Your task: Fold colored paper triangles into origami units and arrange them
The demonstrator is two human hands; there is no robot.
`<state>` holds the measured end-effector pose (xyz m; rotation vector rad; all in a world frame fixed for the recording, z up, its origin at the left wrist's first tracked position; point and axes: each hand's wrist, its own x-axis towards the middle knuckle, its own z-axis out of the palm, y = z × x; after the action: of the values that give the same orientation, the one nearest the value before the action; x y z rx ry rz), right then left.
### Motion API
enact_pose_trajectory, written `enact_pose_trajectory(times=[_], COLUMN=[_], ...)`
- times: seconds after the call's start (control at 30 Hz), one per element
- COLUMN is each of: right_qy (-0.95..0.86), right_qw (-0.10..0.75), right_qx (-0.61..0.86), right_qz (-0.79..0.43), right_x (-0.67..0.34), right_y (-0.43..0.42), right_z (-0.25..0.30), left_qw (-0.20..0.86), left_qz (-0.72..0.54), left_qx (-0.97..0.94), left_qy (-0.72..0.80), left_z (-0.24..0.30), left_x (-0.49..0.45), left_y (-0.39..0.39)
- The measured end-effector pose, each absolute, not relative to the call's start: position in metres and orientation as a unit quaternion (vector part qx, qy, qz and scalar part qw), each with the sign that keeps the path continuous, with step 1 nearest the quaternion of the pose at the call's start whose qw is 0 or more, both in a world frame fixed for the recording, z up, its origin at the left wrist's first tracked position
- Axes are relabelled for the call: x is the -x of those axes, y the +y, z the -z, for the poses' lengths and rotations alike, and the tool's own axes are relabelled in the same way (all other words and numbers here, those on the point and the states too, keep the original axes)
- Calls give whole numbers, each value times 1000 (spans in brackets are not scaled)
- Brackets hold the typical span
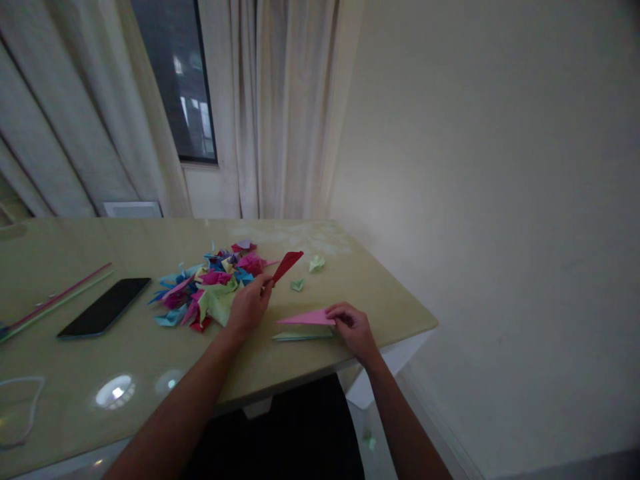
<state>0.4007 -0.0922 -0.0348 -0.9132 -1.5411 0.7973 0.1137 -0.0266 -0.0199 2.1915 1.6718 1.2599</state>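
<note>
A narrow piece of folded red paper (pixel 288 265) is pinched in the fingers of my left hand (pixel 250 303), tilted up to the right above the table. My right hand (pixel 354 328) grips the wide end of a pointed, folded pink paper (pixel 306 318), whose tip points left. Just below it lies a folded pale green paper (pixel 301 336), flat on the table near my right fingers. Beside my left hand is a heap of colourful folded papers (pixel 205 287) in pink, blue, green and red. My left wrist covers part of the heap's right side.
Two small green paper pieces lie past my hands, one (pixel 297 285) nearer and one (pixel 317 264) farther. A black tablet or phone (pixel 105 308) and thin pink and green sticks (pixel 60 299) rest at left. The table (pixel 395 300) ends near the right wall.
</note>
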Motion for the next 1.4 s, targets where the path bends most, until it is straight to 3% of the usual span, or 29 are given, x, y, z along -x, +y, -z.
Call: enact_pose_trajectory(times=[0.2, 0.5, 0.63, 0.73, 0.9, 1.1, 1.4], right_qy=[-666, -638, -615, -607, -637, -645, -637], right_qw=[525, 542, 540, 541, 566, 524, 514], right_qx=[412, 441, 430, 434, 381, 436, 447], right_qz=[-332, -323, -380, -389, -359, -346, -362], right_x=[-400, -403, -401, -400, -402, -399, -396], right_y=[-92, -91, -94, -94, -92, -92, -93], right_z=[34, 36, 34, 32, 33, 33, 29], left_qw=[17, -231, -265, -201, 15, 253, 401], left_qz=[-425, -329, -290, -315, -401, -338, -262], left_qx=[-746, -866, -884, -891, -866, -855, -820], left_qy=[512, 298, 255, 256, 298, 303, 312], left_z=[25, 16, 13, 17, 24, 21, 8], left_x=[-116, -133, -144, -145, -134, -134, -130], left_y=[-31, -46, -54, -52, -39, -41, -46])
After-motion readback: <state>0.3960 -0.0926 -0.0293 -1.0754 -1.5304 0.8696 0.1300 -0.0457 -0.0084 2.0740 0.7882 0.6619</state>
